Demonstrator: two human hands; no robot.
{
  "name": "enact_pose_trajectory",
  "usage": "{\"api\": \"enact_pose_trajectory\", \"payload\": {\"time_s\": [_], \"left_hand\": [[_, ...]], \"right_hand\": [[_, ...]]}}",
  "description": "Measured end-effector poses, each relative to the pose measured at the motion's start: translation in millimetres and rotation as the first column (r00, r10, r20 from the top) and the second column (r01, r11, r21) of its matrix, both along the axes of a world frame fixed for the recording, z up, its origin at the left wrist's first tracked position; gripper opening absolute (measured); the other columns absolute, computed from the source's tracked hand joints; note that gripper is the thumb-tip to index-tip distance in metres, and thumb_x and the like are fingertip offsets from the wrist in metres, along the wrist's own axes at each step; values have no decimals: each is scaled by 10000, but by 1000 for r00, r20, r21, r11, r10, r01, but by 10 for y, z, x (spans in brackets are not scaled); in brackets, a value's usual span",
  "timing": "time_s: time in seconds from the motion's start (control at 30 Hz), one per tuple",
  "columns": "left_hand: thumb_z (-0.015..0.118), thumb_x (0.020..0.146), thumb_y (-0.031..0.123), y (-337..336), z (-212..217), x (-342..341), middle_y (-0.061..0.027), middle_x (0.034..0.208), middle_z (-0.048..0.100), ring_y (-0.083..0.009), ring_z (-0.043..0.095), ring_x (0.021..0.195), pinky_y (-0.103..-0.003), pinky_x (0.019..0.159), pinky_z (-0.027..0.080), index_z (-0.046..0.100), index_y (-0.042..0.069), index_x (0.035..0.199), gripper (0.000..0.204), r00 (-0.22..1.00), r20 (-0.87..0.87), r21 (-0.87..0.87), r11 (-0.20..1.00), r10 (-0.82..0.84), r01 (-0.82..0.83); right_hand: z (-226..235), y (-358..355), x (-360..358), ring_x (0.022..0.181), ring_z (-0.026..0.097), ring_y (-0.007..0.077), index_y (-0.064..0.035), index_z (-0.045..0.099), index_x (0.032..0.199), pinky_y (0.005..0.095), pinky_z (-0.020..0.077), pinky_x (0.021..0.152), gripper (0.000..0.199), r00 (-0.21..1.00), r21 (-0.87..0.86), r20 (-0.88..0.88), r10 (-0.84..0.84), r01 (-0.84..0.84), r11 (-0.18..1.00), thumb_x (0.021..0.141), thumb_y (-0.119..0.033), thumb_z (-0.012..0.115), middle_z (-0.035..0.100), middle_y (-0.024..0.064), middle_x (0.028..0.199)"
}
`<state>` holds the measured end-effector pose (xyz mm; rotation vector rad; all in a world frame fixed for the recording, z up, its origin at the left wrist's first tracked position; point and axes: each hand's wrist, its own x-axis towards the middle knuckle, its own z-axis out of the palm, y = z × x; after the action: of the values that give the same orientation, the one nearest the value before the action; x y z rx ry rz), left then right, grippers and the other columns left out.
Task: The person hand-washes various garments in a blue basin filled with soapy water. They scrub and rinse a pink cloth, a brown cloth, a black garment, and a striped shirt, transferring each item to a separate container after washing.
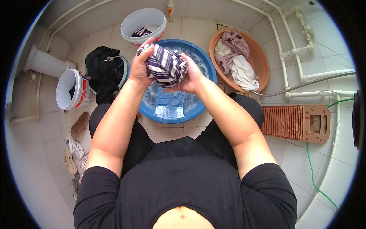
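Note:
A bunched-up striped cloth (pixel 166 66), dark purple and white, is held between my two hands over the blue basin (pixel 211 68). My left hand (pixel 142 66) grips its left side, fingers over the top. On the right side, my right hand (pixel 192 76) cups the cloth, with part of its fingers hidden beneath. Water (pixel 150 95) fills the basin below, and a blue ribbed washboard (pixel 170 103) lies in it at the near side. The exact kind of garment cannot be made out.
An orange basin (pixel 263 61) of pink and white clothes stands to the right, near a brown washboard (pixel 293 124). White buckets (pixel 143 17) hold cloth at the back and left. Black clothing (pixel 101 70) drapes over a tub; shoes (pixel 74 147) line the left. Pipes (pixel 293 57) run along the right wall.

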<state>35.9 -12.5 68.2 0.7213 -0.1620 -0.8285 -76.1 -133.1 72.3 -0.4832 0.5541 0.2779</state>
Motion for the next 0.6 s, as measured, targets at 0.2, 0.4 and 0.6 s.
{"api": "enact_pose_trajectory", "payload": {"time_s": [0.2, 0.4, 0.6], "left_hand": [[657, 767, 106, -36, 16, -197, -47, 871, 600, -147, 594, 783, -279, 694, 500, 574, 34, 954, 217, 938, 313, 143, 969, 150, -202], [557, 848, 240, -148, 7, -206, -63, 826, 631, -189, 631, 724, -317, 678, 520, 588, 62, 898, 188, 989, -116, 175, 982, 96, -75], [446, 879, 283, -142, -217, -80, -76, 812, 642, -208, 639, 737, -344, 688, 531, 591, 65, 877, 262, 943, -289, 173, 960, -166, 222]], "right_hand": [[-57, -104, 129, 1028, 573, 316, -59, 540, 1136, 527, 424, 913, 683, 965, 131, 160, -208, 188, 973, 797, -647, 460, 578, 176, 1128], [95, -81, 151, 705, 625, 180, -20, 576, 884, 320, 526, 668, 197, 848, -334, 370, -379, 502, 798, 792, -192, 603, 626, 84, 828], [130, -56, 172, 689, 574, 192, 21, 584, 700, 296, 460, 647, 241, 877, -875, 473, 86, 457, 159, 663, -211, 634, 589, 110, 746]]}}
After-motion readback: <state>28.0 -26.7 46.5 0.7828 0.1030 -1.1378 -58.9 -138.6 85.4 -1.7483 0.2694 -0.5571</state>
